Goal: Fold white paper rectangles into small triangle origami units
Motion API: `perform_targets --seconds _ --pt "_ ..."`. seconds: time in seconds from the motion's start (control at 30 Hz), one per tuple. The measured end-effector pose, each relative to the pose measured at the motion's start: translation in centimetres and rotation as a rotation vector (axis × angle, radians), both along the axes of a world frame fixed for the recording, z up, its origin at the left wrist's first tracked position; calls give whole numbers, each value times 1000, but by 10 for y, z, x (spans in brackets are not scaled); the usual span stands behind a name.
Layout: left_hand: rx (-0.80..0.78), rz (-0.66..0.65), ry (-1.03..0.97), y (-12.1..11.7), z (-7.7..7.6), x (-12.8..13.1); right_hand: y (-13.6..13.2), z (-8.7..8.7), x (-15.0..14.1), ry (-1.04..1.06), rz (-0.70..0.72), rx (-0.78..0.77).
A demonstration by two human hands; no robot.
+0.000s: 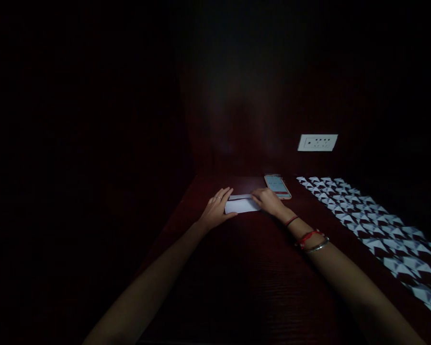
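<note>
A strip of folded white paper (242, 206) lies on the dark red wooden table, with a dark gap running along it below its far edge. My left hand (217, 206), wearing a ring, rests at the paper's left end; its fingers stretch forward and its thumb lies apart near the close edge. At the right end, my right hand (268, 201) has its fingers curled and pressed together on the paper's far edge. The fingertips of the right hand are partly hidden. Bracelets (311, 239) circle the right wrist and forearm.
Just beyond my right hand a phone (278, 187) with a lit screen lies on the table (237, 273). Rows of folded white paper pieces (375, 225) cover the right side. A white socket plate (318, 143) is on the back wall. The surroundings are very dark.
</note>
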State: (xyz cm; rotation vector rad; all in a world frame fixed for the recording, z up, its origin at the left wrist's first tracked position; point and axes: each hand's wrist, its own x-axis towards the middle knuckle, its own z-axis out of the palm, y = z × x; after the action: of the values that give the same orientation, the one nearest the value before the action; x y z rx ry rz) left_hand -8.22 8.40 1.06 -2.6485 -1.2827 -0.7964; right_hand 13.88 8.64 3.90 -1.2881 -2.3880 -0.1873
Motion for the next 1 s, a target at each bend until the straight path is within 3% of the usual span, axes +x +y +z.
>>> perform_targets --seconds 0.1,0.2,0.33,0.5,0.6,0.73,0.83,1.0 --pt "-69 52 -16 3 -4 -1 -12 16 16 170 -94 108" --pt "-136 24 66 9 -8 -2 -33 23 36 162 -18 93" --pt "-108 59 71 11 -9 -2 -60 8 57 8 176 -95" --pt "-35 102 45 -3 -1 4 -77 -10 67 -27 237 -268" --pt "43 -38 72 -26 4 21 -81 -8 71 13 266 -332" --pt "-16 -324 152 -63 0 50 -82 -8 79 90 183 -304" --pt "-82 -348 159 -77 -4 58 -80 -11 86 105 135 -275" --pt "-56 -331 150 -75 -3 52 -83 -11 79 40 271 -307"
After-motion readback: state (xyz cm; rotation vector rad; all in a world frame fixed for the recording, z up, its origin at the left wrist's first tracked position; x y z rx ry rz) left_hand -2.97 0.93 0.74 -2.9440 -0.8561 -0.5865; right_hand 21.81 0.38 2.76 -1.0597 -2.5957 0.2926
